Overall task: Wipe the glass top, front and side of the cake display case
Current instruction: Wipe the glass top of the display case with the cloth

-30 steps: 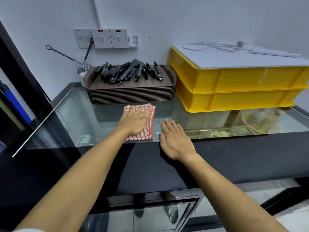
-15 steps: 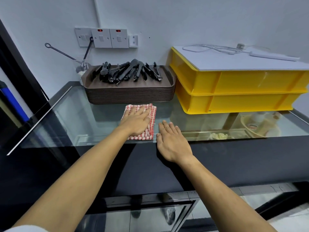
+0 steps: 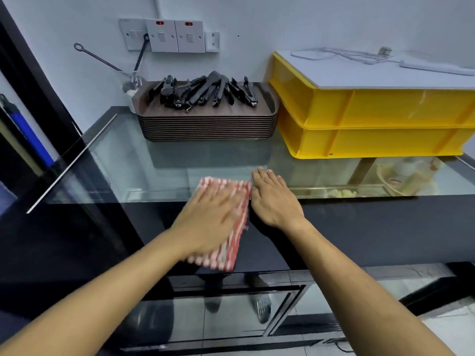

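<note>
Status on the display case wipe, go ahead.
Left hand flat on cloth, at glass top's front edge. Right hand flat beside. Trays, crates behind.

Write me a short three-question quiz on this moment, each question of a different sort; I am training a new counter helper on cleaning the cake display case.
1. True or false: the red-and-white cloth lies wholly on the glass top.
2. Which hand presses on the cloth? A) left hand B) right hand C) both
3. Fill in: the black tongs lie on a stack of brown ____, left of the yellow crates.

Key
1. False: it hangs over the front edge, onto the black front panel.
2. A; the right hand lies flat beside the cloth at the edge.
3. trays
</note>
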{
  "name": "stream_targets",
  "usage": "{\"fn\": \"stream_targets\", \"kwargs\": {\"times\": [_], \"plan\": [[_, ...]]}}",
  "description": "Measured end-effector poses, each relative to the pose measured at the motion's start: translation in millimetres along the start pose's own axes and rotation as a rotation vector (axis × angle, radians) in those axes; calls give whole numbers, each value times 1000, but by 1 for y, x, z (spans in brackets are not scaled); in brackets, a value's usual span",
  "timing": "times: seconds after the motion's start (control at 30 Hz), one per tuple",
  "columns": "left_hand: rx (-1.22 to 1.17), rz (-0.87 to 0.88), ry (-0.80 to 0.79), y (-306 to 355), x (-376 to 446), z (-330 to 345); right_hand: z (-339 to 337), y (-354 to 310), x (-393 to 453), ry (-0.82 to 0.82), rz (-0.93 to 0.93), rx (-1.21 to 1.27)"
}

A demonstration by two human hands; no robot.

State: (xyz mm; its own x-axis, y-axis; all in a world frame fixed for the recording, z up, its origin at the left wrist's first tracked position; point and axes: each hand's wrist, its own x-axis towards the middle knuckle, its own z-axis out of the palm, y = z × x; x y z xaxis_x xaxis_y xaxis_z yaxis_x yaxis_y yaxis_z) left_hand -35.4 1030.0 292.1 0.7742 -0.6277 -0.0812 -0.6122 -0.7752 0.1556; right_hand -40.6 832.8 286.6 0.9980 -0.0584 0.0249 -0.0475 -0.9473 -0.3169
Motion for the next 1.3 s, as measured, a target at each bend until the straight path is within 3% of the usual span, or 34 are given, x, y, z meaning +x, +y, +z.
{"fn": "stream_targets", "kwargs": {"times": [0.07,0.13,0.23,0.33,0.4,0.5,0.6,0.77,0.87,1.0,1.17,1.3], "plan": [[2,36,-10,0,-44,3,0,-1,0,2,5,-13],[19,-65,3,-31,-52,-2,1,-2,0,5,10,-27],[-38,-332,48,-90,-13,-15,3,-5,-1,18,23,-40],[-78,-403,67,-96,32,-21,2,-5,0,20,30,-38],[-101,-359,70,-66,43,-18,1,-4,-1,15,35,-27],[-61,-135,45,-11,8,-4,0,-3,-3,7,42,-24],[-46,5,30,-9,-41,7,-1,-6,-3,2,41,-36],[-16,-288,57,-106,-14,-16,-3,-14,-2,29,50,-79],[-52,-368,68,-121,16,-24,-1,-31,-2,52,32,-67],[-74,-331,67,-100,15,-20,13,-47,-6,-13,42,-6],[-15,-119,19,-39,-58,-2,13,-46,-5,-50,46,-45],[-12,-115,0,-63,-78,-7,15,-47,-8,-38,45,-65]]}}
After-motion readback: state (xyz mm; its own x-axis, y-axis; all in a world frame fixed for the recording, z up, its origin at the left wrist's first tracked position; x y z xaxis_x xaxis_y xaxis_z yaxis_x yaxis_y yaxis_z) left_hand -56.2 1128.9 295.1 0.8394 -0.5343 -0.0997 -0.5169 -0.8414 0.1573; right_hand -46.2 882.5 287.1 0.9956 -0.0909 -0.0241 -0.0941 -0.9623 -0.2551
